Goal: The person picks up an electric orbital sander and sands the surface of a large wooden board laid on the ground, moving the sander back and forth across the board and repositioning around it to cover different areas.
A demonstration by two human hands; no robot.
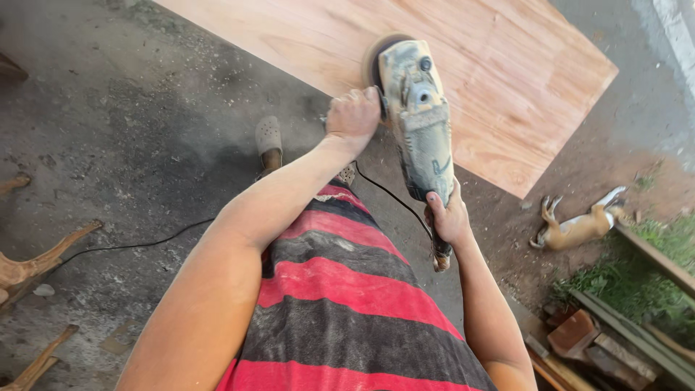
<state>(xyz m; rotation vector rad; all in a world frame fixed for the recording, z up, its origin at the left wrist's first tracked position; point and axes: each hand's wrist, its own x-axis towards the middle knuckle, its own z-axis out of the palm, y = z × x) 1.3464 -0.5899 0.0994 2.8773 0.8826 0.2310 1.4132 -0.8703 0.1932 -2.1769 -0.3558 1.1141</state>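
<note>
plywood sheet [463, 80] lies flat and broad above the concrete floor [123, 145], stiff, likely heavy, best gripped by its edges. dusty angle grinder [418, 116] sits disc-down on its near edge, looking weighty. left hand [352, 114] fingers wrap the side handle; right hand [447, 217] fingers close round the rear grip. no containers show.

Bare arms, striped shirt, pale clog

The person wears a shirt [340, 304] with broad red and dark grey bands running across it, dusted pale in places. Both arms are bare from the near edge out to the left hand [352, 114] and the right hand [447, 217], with no sleeves, gloves or wristwear. One foot shows farther off, in a light perforated clog [268, 136].
</note>
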